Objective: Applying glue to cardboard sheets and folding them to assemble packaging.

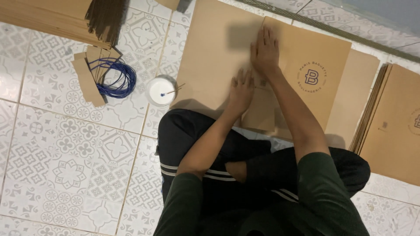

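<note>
A view from above is given of a person seated cross-legged on a patterned tiled floor (70, 157). A flat brown paper bag (302, 74), printed with a round dark emblem, is laid on a larger brown sheet (210, 65) directly in front of the knees. The right hand (264, 52) is pressed flat on the bag, fingers together and extended, nothing being gripped. The left hand (240, 89) is laid palm-down just beside it, nearer the body, on a folded flap (262, 109) at the bag's lower edge; its fingers are also spread flat, with nothing held.

The step in hand is judged to be the pressing down of a fold. It would be done well if the bag were kept pinned by the upper hand while firm, even pressure was run along the crease, with edges kept square.

A small round white cup (160, 91) is stood on the floor just left of the sheet; a white substance, probably glue, is contained in it, and a thin stick (173, 91) is rested across its rim. Further left, a coil of blue cord (114, 78) is laid against cut card strips (87, 81). Stacks of flat brown bags (393, 122) are seen at the right, and more (52, 19) at the upper left.
</note>
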